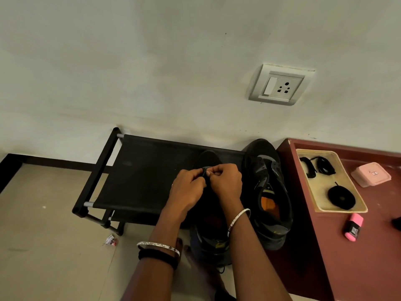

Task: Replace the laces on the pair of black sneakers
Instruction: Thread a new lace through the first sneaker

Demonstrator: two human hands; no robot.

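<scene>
Left hand (188,189) and right hand (226,181) touching over sneaker (213,241) on black rack (141,170), both grips pinched on its lace (205,170), second sneaker (270,187) just right, coiled laces (341,195) in tray (323,187) on maroon tabletop (368,257)

1. One black sneaker (209,157) lies on the rack (138,170), toe toward the wall, with a dark lace (205,170) pinched above its front.
2. The second black sneaker (269,192) stands just beside it, its orange insole showing.
3. Spare black laces (341,196) lie coiled in the tray (321,205).
</scene>
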